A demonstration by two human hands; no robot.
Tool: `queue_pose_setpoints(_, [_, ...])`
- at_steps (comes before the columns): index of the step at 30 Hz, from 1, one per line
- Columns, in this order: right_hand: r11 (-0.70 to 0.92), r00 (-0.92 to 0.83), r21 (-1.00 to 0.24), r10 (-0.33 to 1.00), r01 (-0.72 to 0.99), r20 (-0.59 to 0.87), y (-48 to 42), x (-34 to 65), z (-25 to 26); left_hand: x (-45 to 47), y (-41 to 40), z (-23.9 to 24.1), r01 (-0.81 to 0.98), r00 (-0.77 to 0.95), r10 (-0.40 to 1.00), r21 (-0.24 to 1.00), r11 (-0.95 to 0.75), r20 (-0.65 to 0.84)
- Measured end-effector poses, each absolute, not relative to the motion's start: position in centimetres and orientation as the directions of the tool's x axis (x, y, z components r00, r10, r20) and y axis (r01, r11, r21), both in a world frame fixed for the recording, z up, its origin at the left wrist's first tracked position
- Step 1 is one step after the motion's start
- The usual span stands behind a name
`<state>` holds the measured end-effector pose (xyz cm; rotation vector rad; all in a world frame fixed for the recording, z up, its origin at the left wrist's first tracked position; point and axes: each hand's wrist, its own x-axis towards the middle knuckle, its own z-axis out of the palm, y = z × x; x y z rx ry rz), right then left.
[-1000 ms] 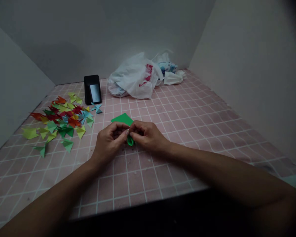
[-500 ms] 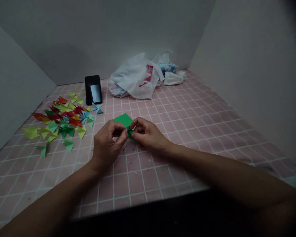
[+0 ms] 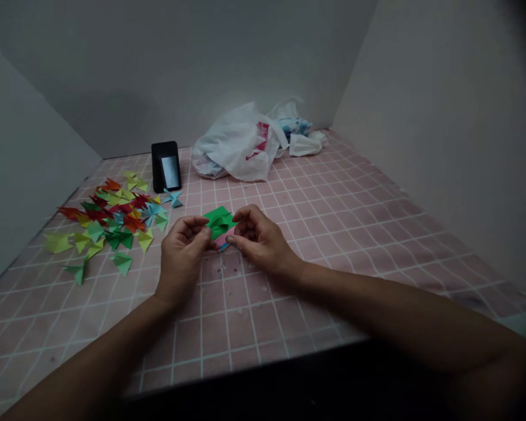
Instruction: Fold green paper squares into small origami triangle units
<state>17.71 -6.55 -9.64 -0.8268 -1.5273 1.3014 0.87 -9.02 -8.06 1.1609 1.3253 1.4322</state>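
Observation:
A piece of green folded paper [image 3: 220,221] is between my two hands, near the middle of the table. My left hand [image 3: 183,250] has its thumb and curled fingers at the paper's left edge. On the other side, my right hand [image 3: 263,241] holds the right edge, fingertips above and thumb lower down. Pink paper [image 3: 222,237] with a bit of blue at its border shows just under the green piece, close to the right thumb. The fingers partly hide where these sheets meet.
Several small folded paper pieces [image 3: 118,237] in red, yellow, green and blue lie in a heap on the left. A black phone-like device [image 3: 158,169] stands behind them. White plastic bags [image 3: 234,143] rest at the back wall. Pink checked cloth [image 3: 333,234] covers the table.
My hands have moved slightly apart, and the green paper between them shows more openly. Pink paper now appears beneath it. The view has tipped up a little.

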Motion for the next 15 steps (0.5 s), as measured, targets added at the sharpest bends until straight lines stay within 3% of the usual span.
queue_pose_setpoints(15, [0.14, -0.274, -0.989, 0.95, -0.051, 0.149, -6.1, 17.9, -9.9, 2.1, -10.1, -7.8, -0.233, -0.113, 0.98, 0.963, 0.132, -0.161])
